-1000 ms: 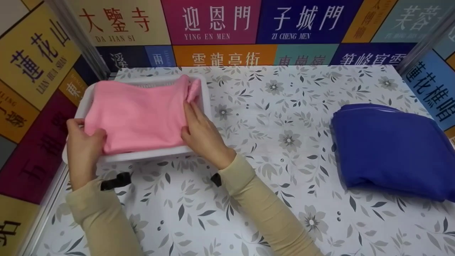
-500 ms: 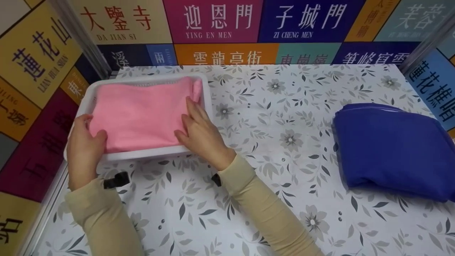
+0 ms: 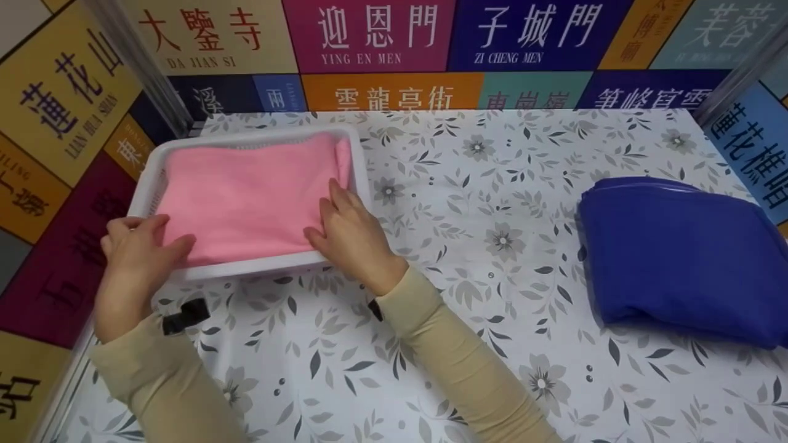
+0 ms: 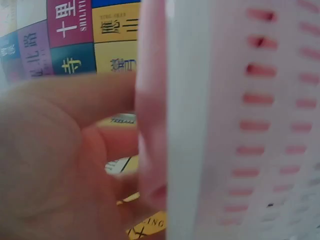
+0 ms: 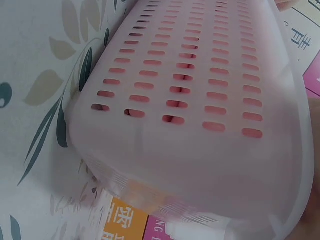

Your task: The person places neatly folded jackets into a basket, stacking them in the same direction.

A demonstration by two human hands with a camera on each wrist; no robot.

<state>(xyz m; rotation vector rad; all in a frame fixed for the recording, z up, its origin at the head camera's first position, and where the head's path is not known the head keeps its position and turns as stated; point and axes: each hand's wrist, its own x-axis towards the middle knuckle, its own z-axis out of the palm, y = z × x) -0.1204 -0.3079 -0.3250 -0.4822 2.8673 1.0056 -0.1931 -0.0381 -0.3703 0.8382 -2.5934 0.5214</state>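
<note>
A folded pink cloth (image 3: 246,197) lies inside a white slotted plastic basket (image 3: 258,269) on the left of the table. My left hand (image 3: 138,261) is at the basket's near left corner, fingers loosely bent, thumb over the rim by the cloth. In the left wrist view its fingers reach to the cloth's edge (image 4: 151,100), which rises above the basket rim (image 4: 187,150). Resting on the cloth's right side is my right hand (image 3: 357,237), fingers extended. The right wrist view shows mostly the basket's slotted side (image 5: 195,155), with the cloth pink through the slots.
A folded dark blue cloth (image 3: 677,264) lies on the right of the table. Leaf-and-flower patterned covering (image 3: 462,295) spreads over the tabletop. Colourful panels with writing (image 3: 375,37) wall in the back and sides, and the basket stands close to the left panel.
My left hand has drawn back from the cloth's left edge, outward and toward me. My right hand has slid slightly nearer along the cloth's right side. The cloth sits lower and flatter in the basket.
</note>
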